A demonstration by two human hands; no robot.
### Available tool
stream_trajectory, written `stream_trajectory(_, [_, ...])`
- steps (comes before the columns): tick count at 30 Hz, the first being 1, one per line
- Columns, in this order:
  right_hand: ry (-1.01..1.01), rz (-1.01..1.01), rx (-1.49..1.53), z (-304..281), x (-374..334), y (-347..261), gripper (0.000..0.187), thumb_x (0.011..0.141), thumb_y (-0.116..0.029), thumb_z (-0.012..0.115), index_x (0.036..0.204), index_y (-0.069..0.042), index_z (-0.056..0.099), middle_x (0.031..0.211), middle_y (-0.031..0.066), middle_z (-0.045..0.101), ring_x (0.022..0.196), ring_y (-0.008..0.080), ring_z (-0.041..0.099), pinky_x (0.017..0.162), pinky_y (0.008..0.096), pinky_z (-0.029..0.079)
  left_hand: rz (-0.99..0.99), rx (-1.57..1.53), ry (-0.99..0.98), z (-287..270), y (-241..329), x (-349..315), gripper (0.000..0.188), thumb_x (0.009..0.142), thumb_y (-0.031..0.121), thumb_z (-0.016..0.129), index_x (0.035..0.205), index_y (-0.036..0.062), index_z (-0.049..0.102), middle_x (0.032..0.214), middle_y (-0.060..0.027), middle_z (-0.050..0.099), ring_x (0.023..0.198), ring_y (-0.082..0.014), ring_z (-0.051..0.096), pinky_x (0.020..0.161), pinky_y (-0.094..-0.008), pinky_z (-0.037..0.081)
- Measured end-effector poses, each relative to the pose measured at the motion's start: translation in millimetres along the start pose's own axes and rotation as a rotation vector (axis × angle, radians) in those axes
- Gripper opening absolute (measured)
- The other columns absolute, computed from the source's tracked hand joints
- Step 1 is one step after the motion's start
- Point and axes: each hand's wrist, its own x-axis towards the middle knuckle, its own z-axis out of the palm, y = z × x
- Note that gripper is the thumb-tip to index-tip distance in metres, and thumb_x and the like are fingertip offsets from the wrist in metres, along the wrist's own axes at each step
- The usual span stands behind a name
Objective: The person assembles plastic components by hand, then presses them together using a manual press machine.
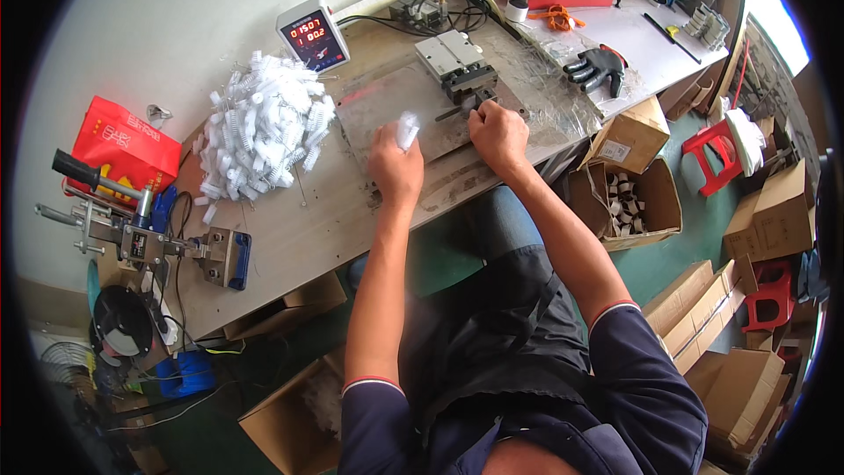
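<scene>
My left hand [397, 165] is closed round a small white bristle brush [408, 129], which points up and away from me and looks slightly blurred. To its left, a heap of similar white brushes [264, 123] with thin wire stems lies on the worktable [299, 237]. My right hand [498, 134] is closed, its fingers bent against the near end of a metal clamping fixture [457, 66]. Whatever those fingers grip is hidden. The fixture sits on a flat metal plate [387, 101].
Behind the heap stands a counter box with red digits [314, 33]. A lever press [141, 233] and a red bag [119, 145] occupy the left end. A black-palmed glove [598, 69] lies at right. Cardboard boxes [629, 136] and a red stool [714, 154] stand beyond the table.
</scene>
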Motion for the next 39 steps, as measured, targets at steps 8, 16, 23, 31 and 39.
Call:
stream_trajectory(8, [0.03, 0.104, 0.107, -2, 2, 0, 0.026, 0.089, -0.033, 0.068, 0.084, -0.008, 0.073, 0.08, 0.021, 0.072, 0.081, 0.0425, 0.07, 0.077, 0.0522, 0.055, 0.014, 0.092, -0.068, 5, 3, 0, 0.02, 0.09, 0.017, 0.073, 0.105, 0.0053, 0.068, 0.098, -0.0134, 0.069, 0.09, -0.0386, 0.068, 0.079, -0.0471, 0.053])
stream_trajectory(16, [-0.003, 0.094, 0.117, -5, 0, 3, 0.029, 0.089, -0.035, 0.066, 0.084, -0.007, 0.073, 0.08, 0.0207, 0.072, 0.081, 0.0419, 0.071, 0.077, 0.052, 0.056, 0.054, 0.181, -0.235, 23, 18, 4, 0.024, 0.09, 0.018, 0.072, 0.111, 0.0083, 0.067, 0.106, -0.012, 0.07, 0.099, -0.0379, 0.068, 0.083, -0.0481, 0.053])
stream_trajectory(23, [-0.02, 0.096, 0.117, -7, 2, -1, 0.029, 0.089, -0.034, 0.065, 0.083, -0.007, 0.073, 0.08, 0.0207, 0.072, 0.081, 0.0418, 0.071, 0.077, 0.0521, 0.056, 0.103, 0.231, -0.296, 32, 27, 10, 0.029, 0.087, 0.01, 0.071, 0.115, 0.0119, 0.065, 0.11, -0.0099, 0.069, 0.102, -0.0371, 0.067, 0.084, -0.0494, 0.053])
stream_trajectory(31, [0.075, 0.077, 0.152, 0, 1, 5, 0.025, 0.089, -0.032, 0.07, 0.084, -0.008, 0.073, 0.075, 0.0189, 0.07, 0.075, 0.0408, 0.07, 0.071, 0.0492, 0.055, 0.105, 0.285, -0.264, 31, 23, 6, 0.028, 0.083, 0.003, 0.07, 0.109, 0.007, 0.062, 0.108, -0.0124, 0.065, 0.098, -0.0389, 0.066, 0.081, -0.0492, 0.054])
stream_trajectory(39, [0.065, 0.019, 0.548, 3, -2, 26, 0.023, 0.091, -0.025, 0.071, 0.098, -0.004, 0.074, 0.076, 0.014, 0.073, 0.069, 0.0295, 0.072, 0.067, 0.0396, 0.055, 0.044, 0.036, -0.033, 10, 18, -17, 0.016, 0.085, 0.001, 0.068, 0.1, 0.0053, 0.064, 0.092, -0.0152, 0.066, 0.09, -0.0412, 0.066, 0.077, -0.0491, 0.052])
